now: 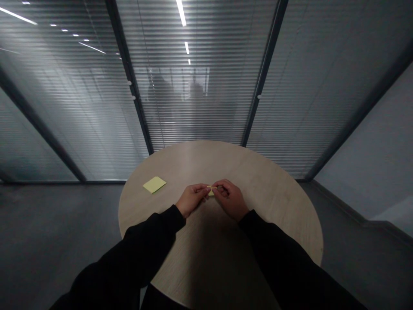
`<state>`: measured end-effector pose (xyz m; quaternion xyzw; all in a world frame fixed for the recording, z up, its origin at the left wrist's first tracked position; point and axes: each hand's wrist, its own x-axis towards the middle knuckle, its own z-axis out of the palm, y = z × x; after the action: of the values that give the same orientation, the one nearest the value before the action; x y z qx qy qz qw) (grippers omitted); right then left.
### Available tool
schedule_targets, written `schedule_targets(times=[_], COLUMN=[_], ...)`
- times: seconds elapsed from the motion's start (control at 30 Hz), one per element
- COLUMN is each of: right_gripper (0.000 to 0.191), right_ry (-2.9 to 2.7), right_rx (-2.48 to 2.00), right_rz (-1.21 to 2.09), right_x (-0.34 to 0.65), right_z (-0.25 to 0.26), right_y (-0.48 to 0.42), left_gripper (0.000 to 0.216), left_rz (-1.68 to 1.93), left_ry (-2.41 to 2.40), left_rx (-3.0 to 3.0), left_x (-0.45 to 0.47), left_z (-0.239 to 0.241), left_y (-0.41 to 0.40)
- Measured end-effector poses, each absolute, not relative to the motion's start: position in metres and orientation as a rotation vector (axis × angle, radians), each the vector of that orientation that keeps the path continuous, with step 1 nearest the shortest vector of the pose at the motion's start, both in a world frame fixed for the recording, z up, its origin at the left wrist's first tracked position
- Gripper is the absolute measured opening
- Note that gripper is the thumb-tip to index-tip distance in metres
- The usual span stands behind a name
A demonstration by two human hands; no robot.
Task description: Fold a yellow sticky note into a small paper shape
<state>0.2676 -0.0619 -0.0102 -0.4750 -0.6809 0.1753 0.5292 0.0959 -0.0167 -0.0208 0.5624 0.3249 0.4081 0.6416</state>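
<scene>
A small piece of yellow paper (pixel 211 193) shows between my fingertips, over the middle of the table. My left hand (pixel 194 198) pinches its left side with thumb and fingers. On the other side my right hand (pixel 229 199) is closed on the same paper, thumb and forefinger pressed together. Most of the paper is covered by my fingers, so its full shape cannot be made out. To the left of my left hand, a yellow sticky note pad (pixel 155 184) lies flat on the tabletop, apart from both hands.
The round wooden table (pixel 284 202) has its curved edge all around my arms. Behind it stands a glass partition with blinds (pixel 200 116) and dark frames. A pale wall (pixel 374 150) rises at the right, above grey floor (pixel 64 228).
</scene>
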Motion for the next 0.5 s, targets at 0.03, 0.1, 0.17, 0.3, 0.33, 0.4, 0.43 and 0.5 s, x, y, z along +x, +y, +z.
schedule_targets(times=[0.03,0.1,0.17,0.3,0.33,0.4,0.43,0.5], right_gripper=[0.016,0.015,0.014,0.012,0.012,0.012,0.012,0.014], right_ry=[-1.616,-1.61,-1.615,-1.635,-1.643,-1.664,-1.675,-1.709], right_rx=[-1.137,-1.134,-1.125,-1.112,-1.107,-1.088,-1.076,-1.047], right_rz=[0.408,0.383,0.364,0.342,0.335,0.306,0.282,0.223], right_x=[0.2678,0.2681,0.268,0.2674,0.2673,0.2677,0.2681,0.2693], right_z=[-0.01,-0.0097,-0.0094,-0.0088,-0.0085,-0.0078,-0.0076,-0.0077], right_y=[-0.062,-0.0622,-0.0623,-0.0626,-0.0627,-0.0629,-0.0629,-0.0622], left_gripper=[0.048,0.047,0.046,0.043,0.042,0.041,0.041,0.04], left_rz=[0.922,0.92,0.924,0.922,0.922,0.922,0.925,0.929], left_ry=[0.729,0.708,0.712,0.741,0.739,0.723,0.71,0.695], left_rx=[1.282,1.282,1.278,1.249,1.242,1.235,1.233,1.224], left_x=[0.0961,0.0965,0.0969,0.0969,0.0967,0.0963,0.096,0.0956], left_z=[-0.0208,-0.0205,-0.0197,-0.0192,-0.0197,-0.021,-0.0217,-0.023], left_y=[-0.0165,-0.0167,-0.0173,-0.0177,-0.0174,-0.0163,-0.0157,-0.0147])
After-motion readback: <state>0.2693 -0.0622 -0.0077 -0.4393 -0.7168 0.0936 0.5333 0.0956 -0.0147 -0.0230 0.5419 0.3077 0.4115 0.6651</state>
